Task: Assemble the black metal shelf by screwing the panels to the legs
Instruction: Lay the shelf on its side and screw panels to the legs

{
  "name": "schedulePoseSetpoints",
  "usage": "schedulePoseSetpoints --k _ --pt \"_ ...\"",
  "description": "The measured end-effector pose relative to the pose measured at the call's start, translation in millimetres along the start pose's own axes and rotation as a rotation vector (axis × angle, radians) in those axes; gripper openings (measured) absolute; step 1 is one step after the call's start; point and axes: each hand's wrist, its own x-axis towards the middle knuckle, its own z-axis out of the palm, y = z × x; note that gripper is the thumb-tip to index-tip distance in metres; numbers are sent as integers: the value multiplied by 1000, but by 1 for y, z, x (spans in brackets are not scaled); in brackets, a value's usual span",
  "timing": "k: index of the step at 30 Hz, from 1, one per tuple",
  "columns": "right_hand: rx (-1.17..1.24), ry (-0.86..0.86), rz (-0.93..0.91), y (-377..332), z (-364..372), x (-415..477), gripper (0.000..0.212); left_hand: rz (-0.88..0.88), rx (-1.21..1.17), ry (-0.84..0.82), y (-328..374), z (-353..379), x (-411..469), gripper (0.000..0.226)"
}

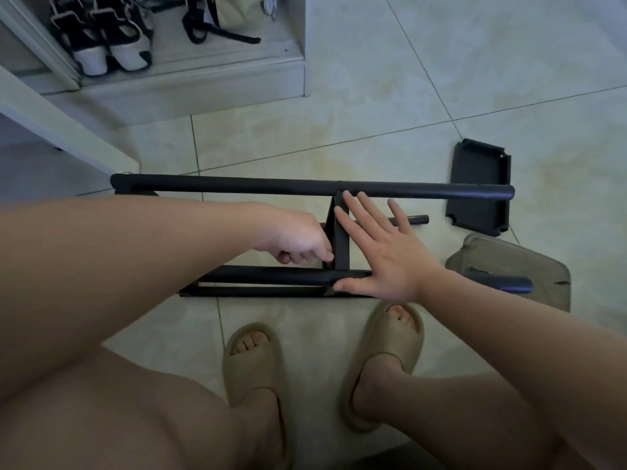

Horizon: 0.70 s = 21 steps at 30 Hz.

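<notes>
The black shelf frame lies on its side on the tiled floor. Its far leg tube (258, 185) and near leg tube (271, 275) run left to right. One black panel (341, 239) stands on edge between them. My left hand (298, 244) has its fingers curled and pinches the panel's lower corner where it meets the near leg; whatever small part is under the fingertips is hidden. My right hand (383, 252) lies flat with spread fingers against the panel's right side and the near leg. A loose black panel (480, 188) lies flat at the right.
A third tube end (415, 219) pokes out behind my right hand. A beige bag (522, 262) sits under the near leg's right end. My feet in beige slippers (252, 361) stand just before the frame. A shoe cabinet (176, 79) and a white board (61, 130) are at the upper left.
</notes>
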Motion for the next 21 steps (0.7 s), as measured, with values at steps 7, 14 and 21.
schedulePoseSetpoints --k 7,14,21 --pt "38 -8 -75 4 -1 6 113 64 -115 -78 -17 -5 17 30" --pt "76 -7 -148 9 -1 14 109 65 -238 -118 -26 -7 29 37" --pt "88 36 -149 10 1 15 107 -34 -551 -74 -38 -12 44 44"
